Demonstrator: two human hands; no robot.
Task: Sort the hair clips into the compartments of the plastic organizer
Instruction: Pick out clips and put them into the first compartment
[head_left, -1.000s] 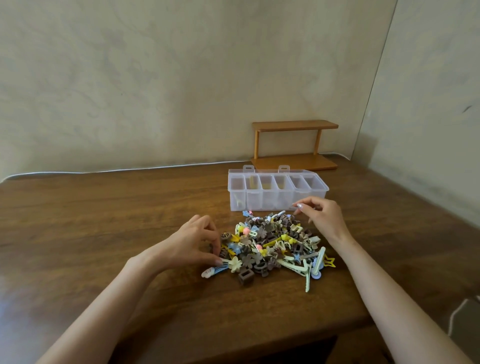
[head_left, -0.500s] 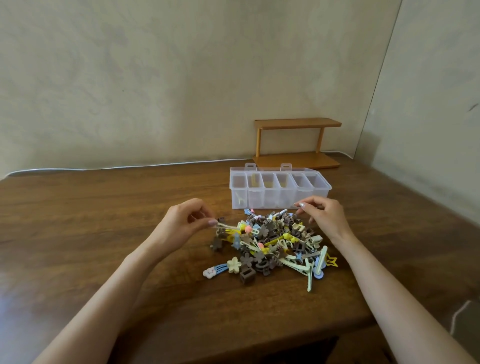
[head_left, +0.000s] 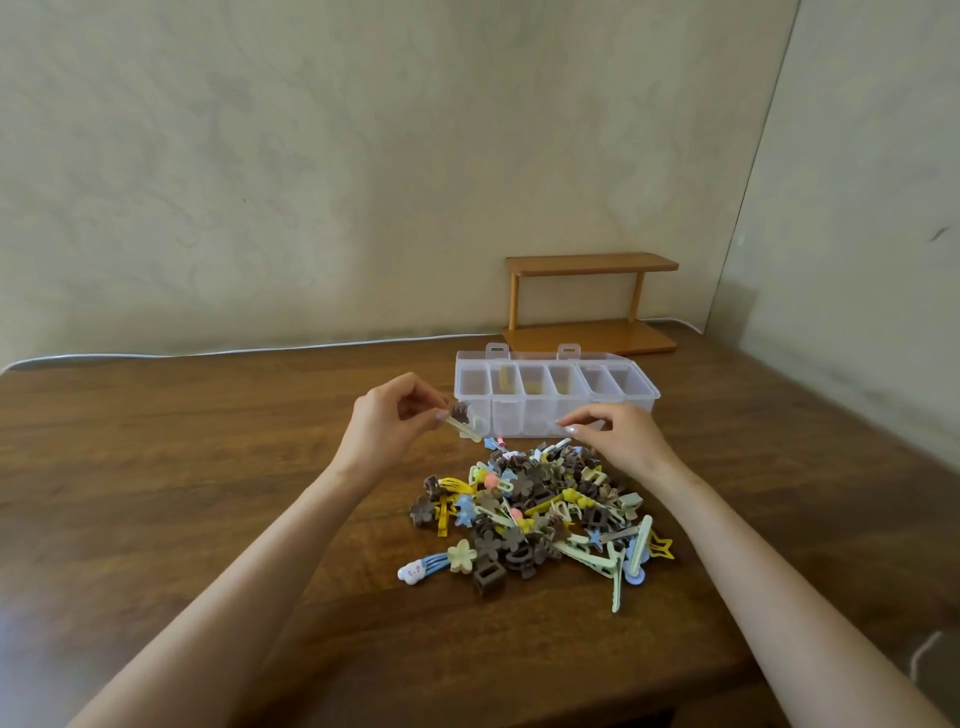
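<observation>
Lifted off the heap since half a second ago, the pale yellow-green bar clip (head_left: 464, 429) is now held clear of the surface, in front of the left end of the clear plastic organizer (head_left: 631, 410). A small brown claw clip (head_left: 460, 410) sits against the bar clip's upper edge. Left grip (head_left: 389, 421), at 10 o'clock from the heap of hair clips (head_left: 535, 514), pinches the bar clip between thumb and fingertips. Right grip (head_left: 621, 441), at 1 o'clock from the heap, has its fingers curled at the heap's far edge; whether it holds a clip cannot be told. The organizer stands at 12 o'clock from the heap on the dark wooden surface (head_left: 182, 467). A small wooden shelf (head_left: 592, 262) stands at 1 o'clock beyond the organizer, and a white cable (head_left: 208, 354) runs along the wall.
</observation>
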